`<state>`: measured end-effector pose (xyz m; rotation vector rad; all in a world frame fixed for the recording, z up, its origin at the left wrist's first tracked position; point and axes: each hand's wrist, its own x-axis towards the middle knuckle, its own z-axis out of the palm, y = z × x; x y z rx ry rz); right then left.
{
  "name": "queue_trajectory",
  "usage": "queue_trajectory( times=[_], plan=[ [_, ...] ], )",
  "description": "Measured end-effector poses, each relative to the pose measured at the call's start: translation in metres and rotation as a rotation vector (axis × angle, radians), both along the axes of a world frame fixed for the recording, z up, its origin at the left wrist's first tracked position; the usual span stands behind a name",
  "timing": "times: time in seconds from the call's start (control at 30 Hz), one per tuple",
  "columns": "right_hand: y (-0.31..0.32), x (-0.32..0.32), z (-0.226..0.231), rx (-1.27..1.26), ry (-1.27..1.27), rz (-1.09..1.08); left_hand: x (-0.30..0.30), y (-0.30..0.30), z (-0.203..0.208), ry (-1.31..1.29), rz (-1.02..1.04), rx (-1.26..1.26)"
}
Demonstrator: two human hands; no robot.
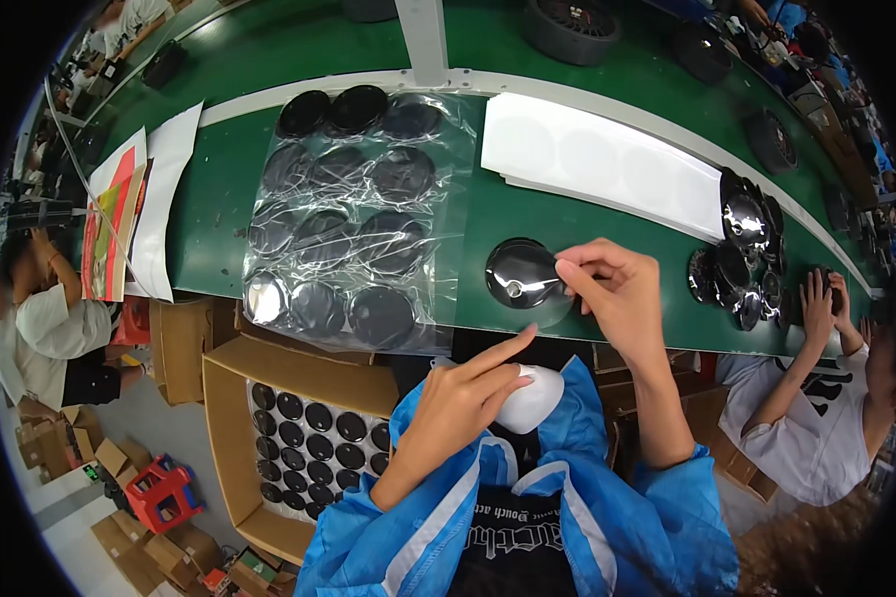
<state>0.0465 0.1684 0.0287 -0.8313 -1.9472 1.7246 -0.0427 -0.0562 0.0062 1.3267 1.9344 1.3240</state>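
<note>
A glossy black disc lies on the green work table in front of me. My right hand is at its right edge, thumb and forefinger pinching the rim of a clear round film that reaches the disc. Nearer to my body is my left hand, its upper finger stretched towards the table edge. Against its lower fingers is a smooth white rounded piece, which it seems to hold; the underside of the grip is hidden.
Rows of black discs under clear plastic lie to the left. White sheets lie behind, and piled black discs to the right. An open carton of discs stands below the table edge. A co-worker sits at the right.
</note>
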Motion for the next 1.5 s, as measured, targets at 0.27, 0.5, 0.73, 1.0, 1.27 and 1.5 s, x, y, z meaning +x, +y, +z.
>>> queue_trajectory(
  times=[0.27,0.5,0.73,1.0,1.27,1.5],
  plan=[
    [0.004,-0.013,-0.02,0.062,0.008,0.016,0.001,-0.003,-0.011,-0.01,-0.006,-0.079],
    [0.019,-0.016,-0.02,0.066,0.001,0.115,-0.002,-0.004,-0.014,-0.05,-0.014,-0.086],
    [0.025,-0.018,-0.019,0.056,-0.09,0.198,-0.002,-0.003,-0.011,-0.08,-0.015,-0.085],
    [0.028,-0.019,-0.02,0.064,-0.102,0.21,-0.002,-0.003,-0.014,-0.101,-0.018,-0.083],
    [0.028,-0.016,-0.019,0.214,-0.156,0.229,0.0,-0.002,-0.015,-0.105,-0.022,-0.079],
    [-0.008,0.016,0.025,0.902,-0.267,0.103,0.001,-0.003,-0.02,-0.097,0.016,-0.04]
  ],
)
